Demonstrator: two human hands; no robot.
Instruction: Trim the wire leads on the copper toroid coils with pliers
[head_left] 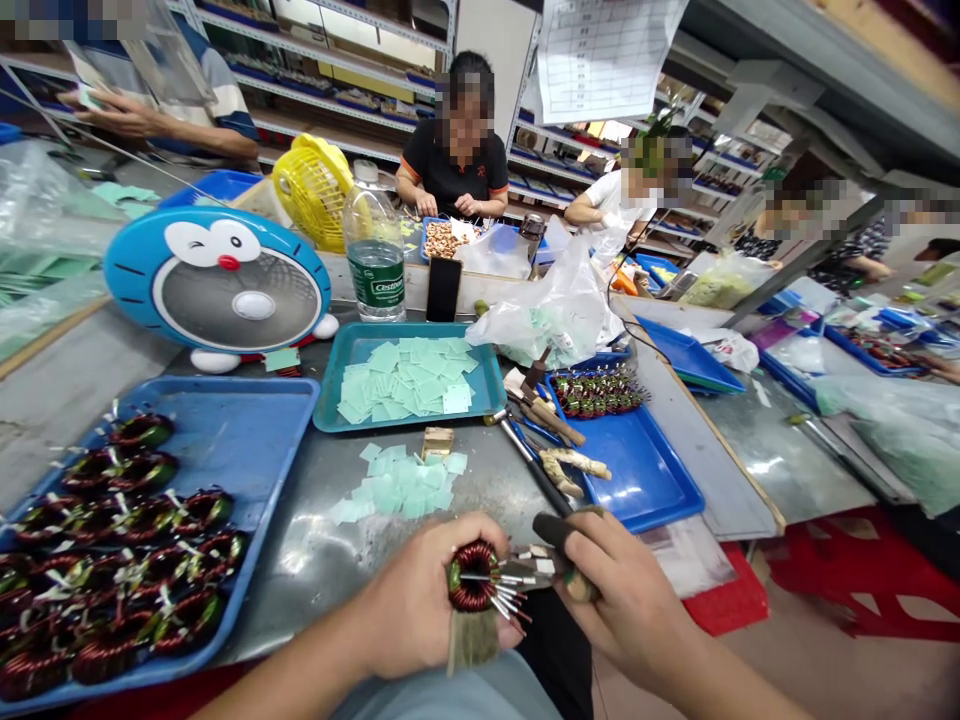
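Several trays (225, 420) on apparently steel bench (285, 590)

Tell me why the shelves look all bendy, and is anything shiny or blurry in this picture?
In the head view, the wide lens curves the shelves; bright glare shines on the metal table beside the left hand; the copper coil looks fairly sharp, with no strong blur.

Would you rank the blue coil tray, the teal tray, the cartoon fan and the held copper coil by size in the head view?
Blue tray largest; teal tray and cartoon fan look alike, unranked; copper coil smallest.
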